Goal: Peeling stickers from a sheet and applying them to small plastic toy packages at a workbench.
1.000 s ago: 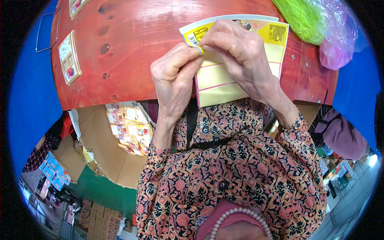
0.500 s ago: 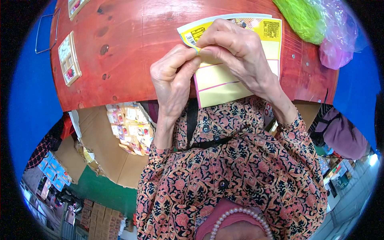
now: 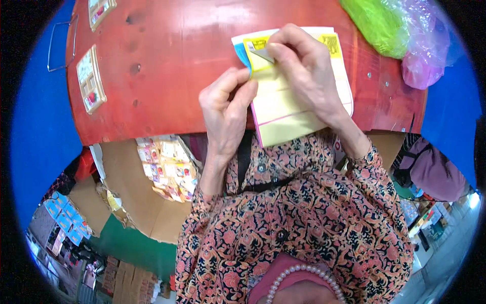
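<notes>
A stack of pale yellow label sheets [image 3: 283, 104] with pink lines lies at the table's near edge, in front of my body. My left hand [image 3: 225, 101] pinches the left edge of the sheets, thumb and forefinger together, just below a curled blue corner [image 3: 241, 53]. Above the upper part of the sheets, my right hand [image 3: 306, 71] is closed in a pinch on a lifted label flap [image 3: 263, 53], whose greyish underside shows. Its fingers and knuckles hide part of the printed yellow band along the top.
Two small cream compartment trays [image 3: 91, 81] sit on the red table [image 3: 167, 66] at the left. Green and pink plastic bags [image 3: 379, 30] lie at the far right. Below the table's near edge, a cardboard box [image 3: 129, 187] holds several similar pieces.
My hands have drawn apart: the right moved away from the left fingertips, lifting a label flap. The left hand came slightly nearer and right, and the sheets turned a little.
</notes>
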Demonstrator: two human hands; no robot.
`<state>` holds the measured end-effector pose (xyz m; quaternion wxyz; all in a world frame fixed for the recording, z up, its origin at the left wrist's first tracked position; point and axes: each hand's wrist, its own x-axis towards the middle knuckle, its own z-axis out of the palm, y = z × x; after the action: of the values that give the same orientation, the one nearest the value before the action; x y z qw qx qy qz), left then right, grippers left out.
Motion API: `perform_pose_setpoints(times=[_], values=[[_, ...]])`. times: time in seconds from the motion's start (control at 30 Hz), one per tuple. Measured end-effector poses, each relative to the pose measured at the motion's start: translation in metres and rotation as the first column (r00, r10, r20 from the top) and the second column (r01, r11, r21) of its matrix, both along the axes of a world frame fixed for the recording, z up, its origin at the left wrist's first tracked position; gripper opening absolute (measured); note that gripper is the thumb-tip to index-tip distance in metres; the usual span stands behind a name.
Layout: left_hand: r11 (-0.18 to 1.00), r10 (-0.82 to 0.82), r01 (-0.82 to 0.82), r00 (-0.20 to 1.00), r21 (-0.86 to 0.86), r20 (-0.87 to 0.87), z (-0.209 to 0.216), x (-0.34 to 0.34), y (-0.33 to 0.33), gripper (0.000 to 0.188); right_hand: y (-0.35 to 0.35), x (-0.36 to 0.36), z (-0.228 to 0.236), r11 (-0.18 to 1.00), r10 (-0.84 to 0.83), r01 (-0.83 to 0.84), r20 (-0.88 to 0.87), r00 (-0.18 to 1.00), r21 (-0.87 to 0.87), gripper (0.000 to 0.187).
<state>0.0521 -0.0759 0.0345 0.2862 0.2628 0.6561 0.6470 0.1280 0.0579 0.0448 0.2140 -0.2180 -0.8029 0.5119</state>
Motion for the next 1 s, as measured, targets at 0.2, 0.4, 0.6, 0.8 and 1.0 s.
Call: perform_pose_setpoints(times=[0.2,0.4,0.6,0.8,1.0], values=[[0.99,0.131,-0.113,0.963,-0.089,0.237,0.003,-0.001,-0.009,0.012,0.06,0.026,0.02,0.79,-0.518,0.363,-0.222,0.826,-0.494,0.011],[0.979,0.156,-0.121,0.964,-0.166,0.215,-0.004,-0.01,-0.003,0.018,0.153,0.157,0.068,0.754,-0.466,0.588,-0.393,0.793,0.292,0.03],[0.955,0.122,-0.227,0.887,-0.193,-0.445,0.016,-0.03,0.022,0.024,0.151,0.175,0.084,0.78,-0.55,0.077,-0.622,0.557,-0.621,0.03],[0.712,0.142,-0.702,0.096,0.034,-0.985,-0.004,-0.151,-0.06,0.024,0.097,0.136,0.088,0.695,-0.418,-0.111,-0.525,0.741,-0.71,0.029],[0.447,-0.4,-0.583,0.547,-0.678,-0.735,-0.012,-0.209,-0.115,0.033,0.062,0.11,0.089,0.549,-0.371,-0.362,-0.608,0.702,-0.753,0.035]])
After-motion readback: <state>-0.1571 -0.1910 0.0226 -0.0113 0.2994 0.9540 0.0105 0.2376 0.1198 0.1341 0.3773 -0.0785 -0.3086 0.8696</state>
